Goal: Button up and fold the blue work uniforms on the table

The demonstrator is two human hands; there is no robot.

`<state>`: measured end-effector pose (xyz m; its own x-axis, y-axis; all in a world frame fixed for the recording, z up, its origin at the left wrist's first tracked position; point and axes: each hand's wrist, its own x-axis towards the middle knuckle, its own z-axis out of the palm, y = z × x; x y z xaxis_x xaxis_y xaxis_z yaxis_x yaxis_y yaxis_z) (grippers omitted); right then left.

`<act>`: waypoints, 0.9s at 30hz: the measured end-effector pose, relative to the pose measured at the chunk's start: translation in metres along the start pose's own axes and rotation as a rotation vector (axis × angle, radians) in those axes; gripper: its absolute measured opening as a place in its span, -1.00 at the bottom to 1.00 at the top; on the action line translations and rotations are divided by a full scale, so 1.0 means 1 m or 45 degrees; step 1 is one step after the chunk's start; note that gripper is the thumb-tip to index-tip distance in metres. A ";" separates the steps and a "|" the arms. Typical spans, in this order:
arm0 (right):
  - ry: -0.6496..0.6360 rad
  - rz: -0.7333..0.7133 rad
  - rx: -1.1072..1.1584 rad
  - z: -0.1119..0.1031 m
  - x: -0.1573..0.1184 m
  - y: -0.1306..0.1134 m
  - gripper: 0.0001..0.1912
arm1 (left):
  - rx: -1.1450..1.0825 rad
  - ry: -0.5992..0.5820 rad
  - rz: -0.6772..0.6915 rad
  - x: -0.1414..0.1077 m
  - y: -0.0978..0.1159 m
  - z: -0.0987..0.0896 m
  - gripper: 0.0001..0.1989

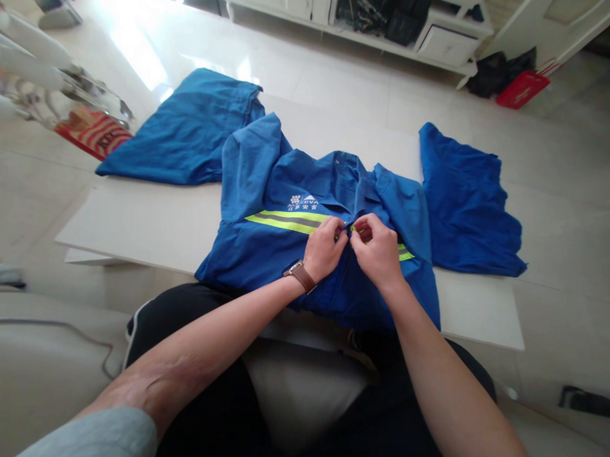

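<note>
Across the white worktop (145, 216) lay a blue jacket (279, 251), spread front up with its collar pointing away from the person. Its bright yellow-green stripe (285, 221) ran under both hands. At the front opening, the left hand (326, 246) and right hand (377, 248) nearly met, each with its fingers pinched on the edge of the jacket. A watch (300, 276) circled the left wrist. One blue cloth (183, 134) lay against the jacket's left side; another blue cloth (470, 207) lay just beside its right.
</note>
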<state>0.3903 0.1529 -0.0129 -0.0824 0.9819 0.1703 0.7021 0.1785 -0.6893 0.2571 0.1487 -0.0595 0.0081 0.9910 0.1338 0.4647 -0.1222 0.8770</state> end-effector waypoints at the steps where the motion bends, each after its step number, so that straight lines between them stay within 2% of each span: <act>1: -0.002 -0.002 0.005 0.000 0.000 0.000 -0.94 | 0.000 0.001 -0.003 0.000 0.001 0.000 -0.93; 14: 0.004 -0.073 -0.013 0.004 0.000 0.004 -0.93 | -0.033 0.046 0.054 0.006 -0.005 0.003 -0.88; 23: 0.000 -0.083 -0.052 0.007 0.001 0.007 -0.90 | -0.108 -0.027 -0.038 0.003 -0.006 0.003 -0.91; 27: -0.032 -0.075 -0.097 0.006 0.000 0.007 -0.90 | -0.134 -0.094 -0.047 0.007 -0.005 0.001 -0.69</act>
<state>0.3909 0.1550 -0.0219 -0.1424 0.9712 0.1909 0.7473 0.2319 -0.6227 0.2550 0.1564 -0.0636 0.0594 0.9958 0.0694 0.3702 -0.0866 0.9249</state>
